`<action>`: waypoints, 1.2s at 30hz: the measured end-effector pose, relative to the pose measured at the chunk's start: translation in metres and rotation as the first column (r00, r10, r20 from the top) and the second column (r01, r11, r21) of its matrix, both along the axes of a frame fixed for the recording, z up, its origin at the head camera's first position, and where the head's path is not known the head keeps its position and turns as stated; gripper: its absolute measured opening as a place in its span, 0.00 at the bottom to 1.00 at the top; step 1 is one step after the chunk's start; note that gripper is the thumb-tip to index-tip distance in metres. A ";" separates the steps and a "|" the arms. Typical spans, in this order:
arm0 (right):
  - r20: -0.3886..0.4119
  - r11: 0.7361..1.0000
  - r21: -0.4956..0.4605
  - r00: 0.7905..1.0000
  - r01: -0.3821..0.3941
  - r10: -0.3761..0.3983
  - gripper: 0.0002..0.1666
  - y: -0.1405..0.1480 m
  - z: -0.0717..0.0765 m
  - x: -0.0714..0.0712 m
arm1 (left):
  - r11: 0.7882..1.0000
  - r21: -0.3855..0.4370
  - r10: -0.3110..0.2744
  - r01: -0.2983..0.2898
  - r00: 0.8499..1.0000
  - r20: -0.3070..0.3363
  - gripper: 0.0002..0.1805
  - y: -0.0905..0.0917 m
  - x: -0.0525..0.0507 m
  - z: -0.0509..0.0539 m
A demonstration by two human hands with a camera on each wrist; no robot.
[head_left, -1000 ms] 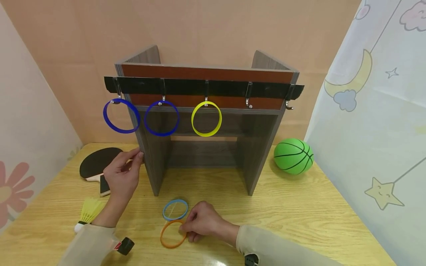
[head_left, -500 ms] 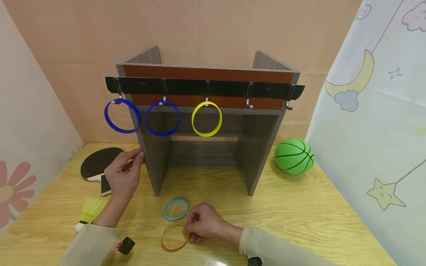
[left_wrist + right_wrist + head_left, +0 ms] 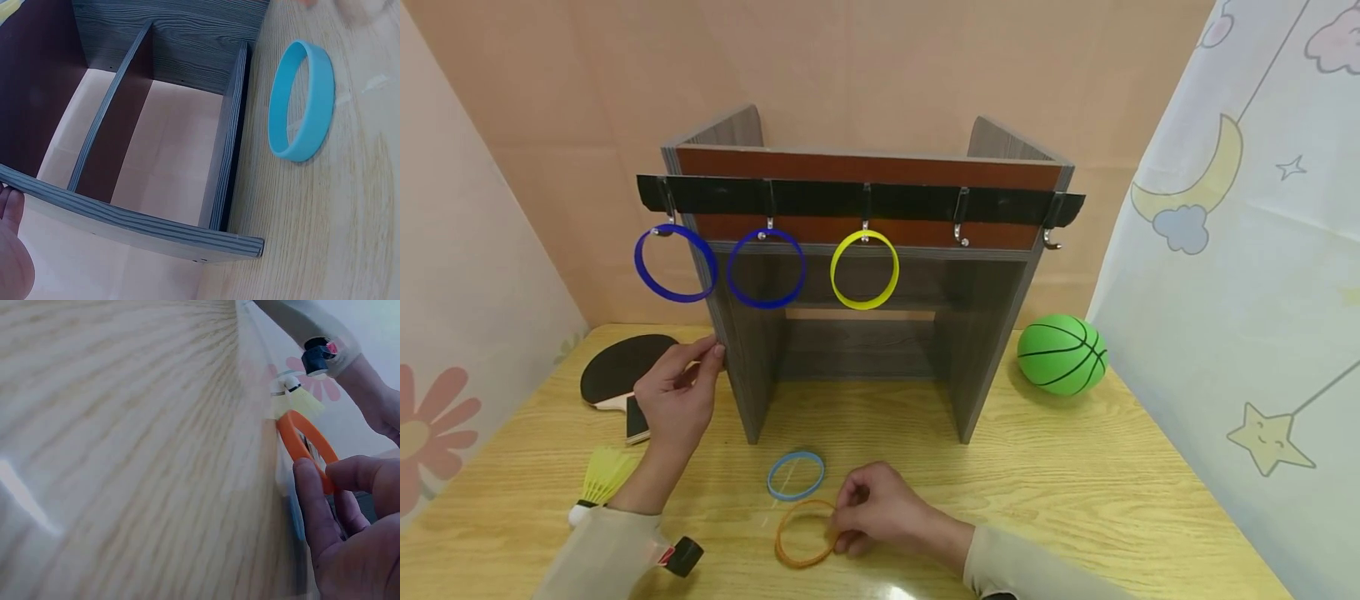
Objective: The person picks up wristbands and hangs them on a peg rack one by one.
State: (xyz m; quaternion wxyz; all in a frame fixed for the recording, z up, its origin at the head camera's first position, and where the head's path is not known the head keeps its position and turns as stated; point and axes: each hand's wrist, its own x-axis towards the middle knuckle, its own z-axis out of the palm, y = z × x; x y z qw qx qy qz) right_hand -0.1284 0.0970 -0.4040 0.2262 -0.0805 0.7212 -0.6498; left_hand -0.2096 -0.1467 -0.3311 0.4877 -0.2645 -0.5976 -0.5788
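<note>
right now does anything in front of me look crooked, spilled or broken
Nothing looks spilled or broken. Slightly odd: in the head view, the leftmost blue ring hangs askew, off to the right of its end hook, while the yellow ring hangs straight below its own.

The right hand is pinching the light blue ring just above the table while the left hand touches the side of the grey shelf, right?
Not quite: the right hand is pinching the orange ring, as the right wrist view shows. The left hand does touch the side of the grey shelf.
</note>
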 end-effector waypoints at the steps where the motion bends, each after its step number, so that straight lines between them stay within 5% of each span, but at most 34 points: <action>1: 0.007 1.000 -0.016 1.000 -0.009 0.009 0.06 0.003 0.001 0.000 | 1.000 0.000 -0.002 0.002 1.000 0.000 0.06 0.000 0.000 0.000; 11: -0.001 0.992 -0.122 0.999 -0.037 0.037 0.06 0.035 0.007 -0.010 | 1.000 0.001 -0.001 0.001 1.000 -0.004 0.06 0.000 0.000 0.000; 24: -0.055 0.980 -0.195 0.997 0.042 -0.054 0.07 0.068 0.036 -0.022 | 1.000 -0.010 0.013 -0.013 1.000 -0.009 0.05 0.001 0.001 0.001; 32: -0.109 0.949 -0.310 0.988 0.067 -0.105 0.10 0.082 0.063 -0.026 | 1.000 -0.005 0.009 -0.009 1.000 -0.004 0.06 0.001 0.001 0.001; 36: -0.130 0.912 -0.407 0.985 0.053 -0.115 0.12 0.088 0.076 -0.025 | 1.000 0.001 0.004 -0.004 1.000 -0.007 0.06 0.001 0.000 0.001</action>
